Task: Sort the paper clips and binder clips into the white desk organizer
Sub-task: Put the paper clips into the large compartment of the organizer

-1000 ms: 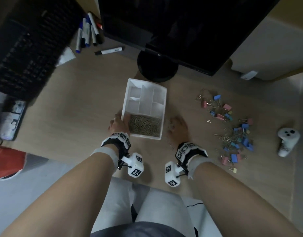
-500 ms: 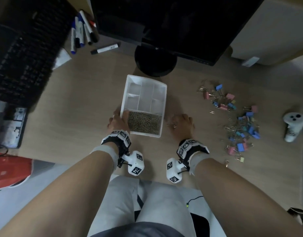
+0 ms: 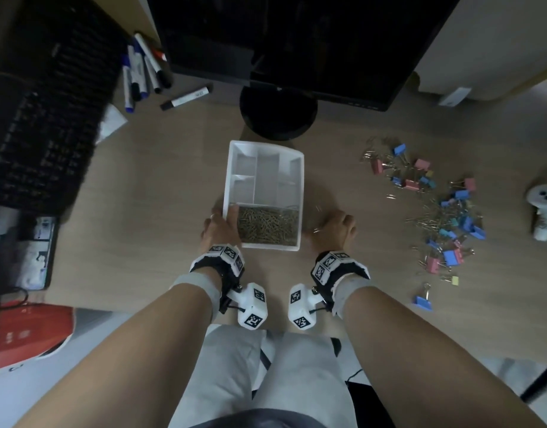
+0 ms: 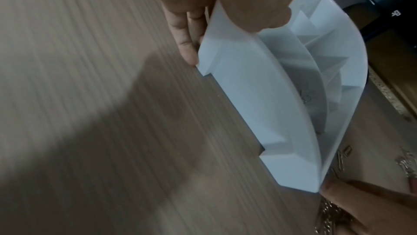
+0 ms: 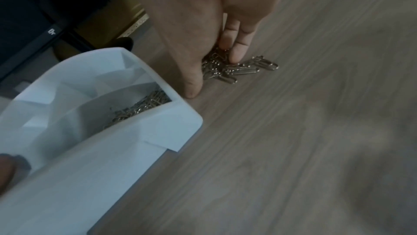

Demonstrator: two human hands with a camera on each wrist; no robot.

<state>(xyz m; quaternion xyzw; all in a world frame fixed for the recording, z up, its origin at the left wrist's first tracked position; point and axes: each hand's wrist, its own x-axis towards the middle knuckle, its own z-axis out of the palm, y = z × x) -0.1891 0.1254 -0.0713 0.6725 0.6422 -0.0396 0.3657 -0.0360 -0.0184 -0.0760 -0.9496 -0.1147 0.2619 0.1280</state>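
The white desk organizer (image 3: 299,180) stands mid-desk, its near compartment full of metal paper clips (image 3: 267,225). My left hand (image 3: 221,223) grips its near-left corner; in the left wrist view the thumb (image 4: 259,12) lies over the organizer's rim (image 4: 248,96) and the fingers (image 4: 187,46) sit against the outer wall. My right hand (image 3: 334,227) rests on the desk just right of the organizer. In the right wrist view its curled fingers (image 5: 234,53) and thumb close on a small heap of loose paper clips (image 5: 246,69). Coloured binder clips (image 3: 445,211) mixed with more paper clips lie scattered further right.
A monitor stand (image 3: 278,118) stands right behind the organizer. A black keyboard (image 3: 50,118) and several markers (image 3: 142,72) lie at the back left. A white controller (image 3: 543,211) stands at the far right. One blue binder clip (image 3: 423,301) lies near the desk's front edge.
My right hand has shifted slightly right beside the organizer and closed over the loose paper clips. The left hand keeps its hold on the organizer's corner.
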